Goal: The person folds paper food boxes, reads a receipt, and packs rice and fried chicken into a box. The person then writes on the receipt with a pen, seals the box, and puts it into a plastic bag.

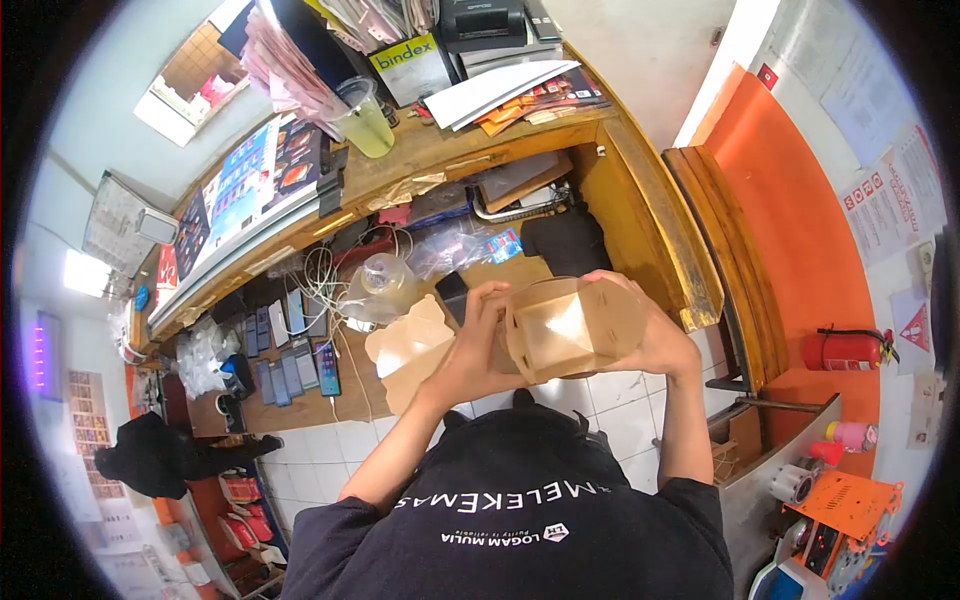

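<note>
Forearms angled inward, the left hand (478, 350) and right hand (655, 335) hold opposite sides of an open kraft paper box (560, 335) before the torso, fingers partly curled around it.

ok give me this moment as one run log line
left hand: holds open carton | right hand: holds same carton | second carton: by left hand | phones: on desk

Reads "bindex" on the upright file (414, 78); reads "MELEKEMAS", "LOGAM MULIA" and "Purity is reliable" on the black shirt (500, 555).
</note>
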Demonstrator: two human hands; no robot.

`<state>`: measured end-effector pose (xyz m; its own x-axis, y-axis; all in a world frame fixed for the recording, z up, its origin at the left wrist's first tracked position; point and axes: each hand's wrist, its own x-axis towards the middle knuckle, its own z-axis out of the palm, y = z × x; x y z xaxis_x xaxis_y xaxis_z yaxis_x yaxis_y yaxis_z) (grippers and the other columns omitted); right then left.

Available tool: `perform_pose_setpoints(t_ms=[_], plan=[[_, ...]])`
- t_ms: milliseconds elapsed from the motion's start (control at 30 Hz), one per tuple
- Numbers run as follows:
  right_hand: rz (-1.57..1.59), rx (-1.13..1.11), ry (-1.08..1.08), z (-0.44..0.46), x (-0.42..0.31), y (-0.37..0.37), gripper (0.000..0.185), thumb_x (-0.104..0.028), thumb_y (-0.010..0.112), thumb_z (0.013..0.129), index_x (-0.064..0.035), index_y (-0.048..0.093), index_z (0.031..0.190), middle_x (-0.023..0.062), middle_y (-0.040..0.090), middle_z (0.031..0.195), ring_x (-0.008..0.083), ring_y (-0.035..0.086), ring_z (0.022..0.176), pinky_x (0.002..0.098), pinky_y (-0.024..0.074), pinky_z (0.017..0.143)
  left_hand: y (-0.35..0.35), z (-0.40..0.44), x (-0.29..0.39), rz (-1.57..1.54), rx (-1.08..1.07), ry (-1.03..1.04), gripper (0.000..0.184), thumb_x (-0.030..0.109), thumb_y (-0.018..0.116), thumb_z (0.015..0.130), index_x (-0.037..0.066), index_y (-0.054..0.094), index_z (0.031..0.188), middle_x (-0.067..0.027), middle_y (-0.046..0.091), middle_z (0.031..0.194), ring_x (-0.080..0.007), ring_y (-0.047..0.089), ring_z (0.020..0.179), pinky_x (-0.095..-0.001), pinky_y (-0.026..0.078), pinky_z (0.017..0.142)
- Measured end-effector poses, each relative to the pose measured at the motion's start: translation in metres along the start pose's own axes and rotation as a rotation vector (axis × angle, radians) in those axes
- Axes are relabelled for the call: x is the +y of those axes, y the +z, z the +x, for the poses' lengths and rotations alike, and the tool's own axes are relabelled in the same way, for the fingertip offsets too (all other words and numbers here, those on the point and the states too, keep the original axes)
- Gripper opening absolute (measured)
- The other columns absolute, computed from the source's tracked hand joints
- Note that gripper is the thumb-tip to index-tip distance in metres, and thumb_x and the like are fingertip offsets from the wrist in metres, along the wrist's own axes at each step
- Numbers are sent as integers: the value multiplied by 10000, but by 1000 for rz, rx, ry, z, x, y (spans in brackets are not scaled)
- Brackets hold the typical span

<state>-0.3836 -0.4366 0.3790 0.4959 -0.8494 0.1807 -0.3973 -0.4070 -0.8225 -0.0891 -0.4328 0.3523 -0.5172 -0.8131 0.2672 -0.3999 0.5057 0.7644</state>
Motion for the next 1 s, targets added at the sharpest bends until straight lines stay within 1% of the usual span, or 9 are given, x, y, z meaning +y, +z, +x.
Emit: perform_pose_setpoints(t_ms=[233, 333, 433, 533, 667, 767, 867, 967, 1000], plan=[[-37, 72, -45, 9, -1, 10, 1037, -301, 949, 602, -55, 413, 1455, 165, 485, 1387, 361, 507, 1291, 440, 433, 1090, -14, 6, -8, 24, -103, -52, 969, 251, 953, 629, 29, 405, 1396, -203, 425, 1413, -410, 515, 1300, -452, 471, 1052], [-76, 56, -30, 11, -2, 8, 1013, -286, 933, 617, -52, 407, 1451, 169, 477, 1383, 369, 501, 1297, 448, 427, 1096, -19, 10, 3, 36, -150, -167, 1009, 236, 950, 620, 26, 387, 1430, -208, 454, 1426, -418, 530, 1280, -447, 480, 1041], [-122, 28, -9, 10, -6, 7, 983, -277, 921, 630, -53, 411, 1439, 174, 475, 1378, 378, 494, 1307, 453, 422, 1107, -22, 13, 14, 47, -72, -47, 1029, 245, 935, 650, 26, 364, 1477, -201, 455, 1454, -419, 515, 1302, -454, 470, 1054], [-87, 34, -7, 8, -2, 8, 1020, -280, 926, 632, -53, 388, 1468, 176, 469, 1393, 384, 486, 1323, 454, 421, 1114, -17, 14, 6, -140, -23, 67, 1044, 326, 943, 680, 55, 359, 1501, -178, 470, 1438, -386, 475, 1351, -447, 421, 1102], [11, -37, 9, 0, -7, -4, 1113, -297, 938, 650, -53, 324, 1546, 176, 425, 1481, 352, 457, 1386, 443, 422, 1120, -16, 14, -7, -90, -98, 74, 1023, 246, 901, 687, 42, 346, 1522, -205, 448, 1475, -410, 469, 1353, -466, 413, 1119], [192, 49, 133, -11, -24, -4, 1087, -305, 907, 720, -50, 291, 1579, 189, 408, 1535, 322, 459, 1405, 419, 429, 1113, -17, 13, -2, -25, -139, 33, 1032, 241, 892, 690, 49, 333, 1535, -207, 450, 1469, -415, 469, 1346, -462, 415, 1116], [265, 164, 156, -15, -30, 3, 865, -254, 797, 846, -27, 348, 1549, 209, 451, 1523, 312, 496, 1381, 404, 440, 1095, -16, 11, -2, 43, -148, 43, 1043, 256, 882, 706, 55, 310, 1555, -201, 450, 1453, -417, 483, 1323, -445, 436, 1092], [12, 346, 201, -9, -47, 18, 644, -125, 635, 915, 2, 410, 1505, 238, 556, 1418, 340, 571, 1301, 410, 445, 1081, -21, 12, 4, 44, -161, 29, 1077, 280, 883, 710, 84, 284, 1583, -187, 465, 1405, -405, 504, 1290, -431, 459, 1054], [14, 365, 238, -9, -49, 19, 610, -86, 598, 908, 11, 430, 1486, 244, 574, 1389, 347, 584, 1280, 412, 447, 1075, -23, 14, 4, 39, -179, 16, 1097, 287, 887, 706, 97, 273, 1595, -181, 474, 1385, -397, 514, 1274, -428, 466, 1039]])
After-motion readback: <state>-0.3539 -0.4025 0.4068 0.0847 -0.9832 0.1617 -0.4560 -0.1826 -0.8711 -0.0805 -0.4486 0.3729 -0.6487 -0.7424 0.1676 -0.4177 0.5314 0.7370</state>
